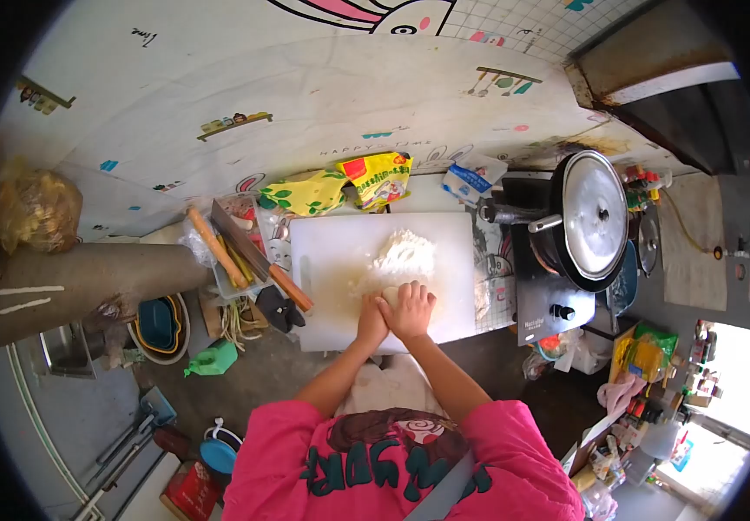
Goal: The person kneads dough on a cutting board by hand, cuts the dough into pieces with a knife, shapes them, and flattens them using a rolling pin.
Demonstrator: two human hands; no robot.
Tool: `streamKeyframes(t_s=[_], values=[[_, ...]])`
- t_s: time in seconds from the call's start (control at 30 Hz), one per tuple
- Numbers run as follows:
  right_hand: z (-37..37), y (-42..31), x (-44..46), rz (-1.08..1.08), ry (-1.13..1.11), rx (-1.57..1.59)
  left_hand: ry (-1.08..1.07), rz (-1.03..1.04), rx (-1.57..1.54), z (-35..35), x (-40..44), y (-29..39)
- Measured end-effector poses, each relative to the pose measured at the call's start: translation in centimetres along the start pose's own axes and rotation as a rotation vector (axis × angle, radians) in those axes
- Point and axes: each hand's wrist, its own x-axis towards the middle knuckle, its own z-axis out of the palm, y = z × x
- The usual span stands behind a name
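Observation:
A white cutting board (332, 252) lies before me with a heap of flour (405, 250) on its upper right part. Just below the heap, a pale lump of dough (390, 295) shows between my hands, mostly covered by them. My right hand (411, 311) presses over the dough with its fingers bent forward. Close against it, my left hand (373, 319) holds the dough's left side, its fingers partly hidden.
Left of the board are a cleaver (249, 243) with a wooden handle, a rolling pin (210, 236) and a dark cloth-like item (279, 308). Yellow bags (381, 181) stand behind. At right, a lidded pan (595, 217) sits on a stove (553, 308).

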Motion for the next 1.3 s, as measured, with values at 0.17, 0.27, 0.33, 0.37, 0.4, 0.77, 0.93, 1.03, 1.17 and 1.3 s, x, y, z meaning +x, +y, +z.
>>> streamKeyframes(t_s=[0.17, 0.27, 0.33, 0.37, 0.4, 0.77, 0.93, 1.03, 1.17, 1.3], values=[[2.8, 1.4, 1.0, 0.003, 0.063, 0.183, -0.042, -0.001, 0.054, -0.9, 0.0, -0.3], [3.5, 2.3, 3.7, 0.007, 0.100, 0.177, -0.081, -0.022, 0.045, -1.5, 1.8, 1.3], [3.3, 2.5, 4.8, 0.010, 0.079, 0.166, -0.109, -0.028, 0.035, -1.5, 2.5, 1.2], [3.2, 2.6, 5.2, -0.005, 0.102, 0.159, -0.126, -0.036, 0.030, -1.5, 2.5, 1.0], [3.2, 2.7, 5.8, -0.020, 0.125, 0.150, -0.123, -0.045, 0.040, -1.5, 2.7, 1.1], [4.5, 3.5, 8.2, -0.007, 0.166, 0.107, -0.093, -0.238, -0.047, -0.7, 1.1, 1.4], [4.9, 3.8, 7.1, 0.008, 0.111, 0.187, 0.111, -0.009, 0.228, -1.1, 2.7, 2.9], [3.7, 4.4, 6.5, -0.054, -0.085, 0.323, 0.093, 0.076, 0.218, -1.1, 4.4, 3.2], [1.8, 5.8, 5.0, -0.087, -0.061, 0.524, -0.047, 0.047, 0.256, -2.1, 4.6, 4.5], [-1.7, 4.9, 3.8, -0.080, -0.085, 0.325, -0.068, 0.257, 0.216, -2.5, 2.8, 4.3]])
